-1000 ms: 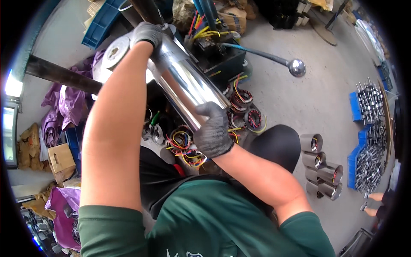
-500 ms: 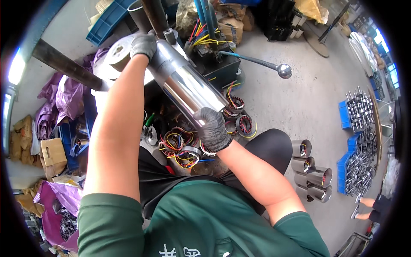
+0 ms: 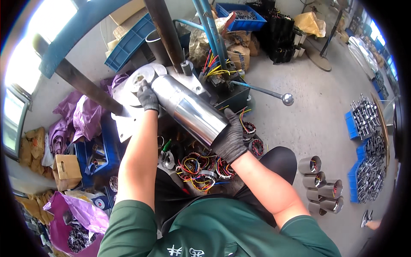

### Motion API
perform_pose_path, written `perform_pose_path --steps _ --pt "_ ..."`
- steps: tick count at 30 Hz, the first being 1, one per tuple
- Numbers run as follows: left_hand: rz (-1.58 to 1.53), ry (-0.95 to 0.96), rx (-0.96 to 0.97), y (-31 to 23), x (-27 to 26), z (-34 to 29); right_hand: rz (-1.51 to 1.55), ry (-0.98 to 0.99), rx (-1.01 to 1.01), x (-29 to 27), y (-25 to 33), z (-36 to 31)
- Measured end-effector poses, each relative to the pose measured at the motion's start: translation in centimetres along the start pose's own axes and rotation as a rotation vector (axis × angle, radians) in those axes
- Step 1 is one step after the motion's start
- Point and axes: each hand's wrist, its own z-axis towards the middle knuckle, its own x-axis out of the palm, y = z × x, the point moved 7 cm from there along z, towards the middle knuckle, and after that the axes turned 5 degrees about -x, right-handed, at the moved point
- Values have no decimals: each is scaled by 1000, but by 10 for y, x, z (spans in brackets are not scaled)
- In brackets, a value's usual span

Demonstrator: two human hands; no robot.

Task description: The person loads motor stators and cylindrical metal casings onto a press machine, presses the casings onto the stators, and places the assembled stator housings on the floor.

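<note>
A shiny metal cylinder (image 3: 195, 112) lies slanted before me, its upper end beside a round metal disc (image 3: 141, 79) on a pale plate. My gloved left hand (image 3: 148, 97) is at the cylinder's upper left side, closed against it; its fingers are partly hidden. Around the near lower end, my gloved right hand (image 3: 231, 136) grips the cylinder, thumb on the far side. Below it lie several wound stator rings with coloured wires (image 3: 201, 169). A dark upright post (image 3: 167, 34) rises behind the disc.
A lever with a ball end (image 3: 287, 99) juts right from the machine. Several open metal tubes (image 3: 332, 188) stand on the floor to the right, near blue bins of shafts (image 3: 353, 180). Purple bags (image 3: 87, 118) and a cardboard box (image 3: 67, 171) are at left. Another person's foot (image 3: 365, 218) shows lower right.
My left hand has shifted from the top of the cylinder's upper end to its left side. My right hand has moved further around the lower end. The view has shifted too.
</note>
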Motion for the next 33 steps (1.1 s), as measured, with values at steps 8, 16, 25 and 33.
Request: perform_pose_path --steps 8,16,25,33 --pt "625 329 263 -70 54 -23 5 -112 -137 -14 3 10" --pt "1096 563 586 -18 101 73 15 63 -163 -36 -56 55" --pt "1099 568 573 53 140 155 -363 -135 -397 -63 -39 63" --pt "940 510 355 50 146 149 -741 -174 -806 -57 -33 49"
